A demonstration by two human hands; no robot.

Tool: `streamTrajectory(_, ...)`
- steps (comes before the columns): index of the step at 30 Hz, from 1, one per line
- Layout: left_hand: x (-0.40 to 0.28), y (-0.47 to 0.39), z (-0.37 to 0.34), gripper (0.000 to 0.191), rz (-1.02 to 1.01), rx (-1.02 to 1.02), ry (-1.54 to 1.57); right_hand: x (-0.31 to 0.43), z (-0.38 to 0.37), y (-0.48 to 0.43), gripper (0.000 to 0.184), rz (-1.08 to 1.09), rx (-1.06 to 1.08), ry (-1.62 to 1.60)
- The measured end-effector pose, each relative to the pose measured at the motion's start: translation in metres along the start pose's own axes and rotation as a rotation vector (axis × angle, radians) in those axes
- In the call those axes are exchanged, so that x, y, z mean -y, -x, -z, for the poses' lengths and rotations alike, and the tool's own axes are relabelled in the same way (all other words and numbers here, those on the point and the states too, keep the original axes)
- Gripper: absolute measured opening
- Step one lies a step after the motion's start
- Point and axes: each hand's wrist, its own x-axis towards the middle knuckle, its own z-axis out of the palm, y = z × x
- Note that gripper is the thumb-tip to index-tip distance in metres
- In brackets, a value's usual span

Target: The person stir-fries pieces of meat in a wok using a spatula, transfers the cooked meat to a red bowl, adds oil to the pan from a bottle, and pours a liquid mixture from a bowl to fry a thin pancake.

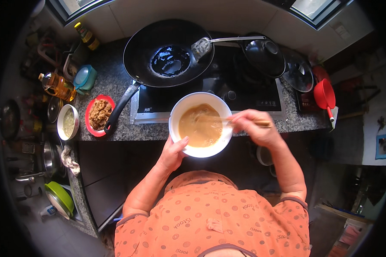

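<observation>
My left hand grips a white bowl at its near-left side, with the thumb over the rim. Tan liquid, perhaps beaten egg, swirls inside with small bubbles along one edge. Wooden chopsticks are in my right hand at the bowl's right rim; their ends in the liquid are blurred by motion. Beyond the bowl, a black wok stands on the glass cooktop, with shiny oil pooled at its bottom. A metal spatula leans over the wok's right rim.
The wok's handle reaches over a red-rimmed dish of brown meat. A small bowl, an oil jug and a teal container stand left. A black lidded pot, glass lid and red ladle lie right.
</observation>
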Motion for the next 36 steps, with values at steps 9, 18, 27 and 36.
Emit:
streamTrajectory(9, -0.001, 0.007, -0.009, 0.063, 0.006, -0.057, 0.039, 0.000, -0.008, 0.001, 0.016, -0.092, 0.149, -0.024)
streamTrajectory(18, 0.010, 0.011, -0.010, 0.062, -0.054, -0.121, 0.019, 0.007, 0.002, 0.005, 0.015, -0.019, 0.239, 0.146)
streamTrajectory(27, 0.012, 0.013, -0.015, 0.063, -0.102, -0.172, 0.018, 0.020, 0.007, -0.010, 0.012, 0.113, 0.225, 0.316)
streamTrajectory(36, 0.018, 0.010, -0.010, 0.061, -0.138, -0.227, -0.005, 0.010, 0.007, -0.004, 0.010, 0.112, 0.192, 0.285)
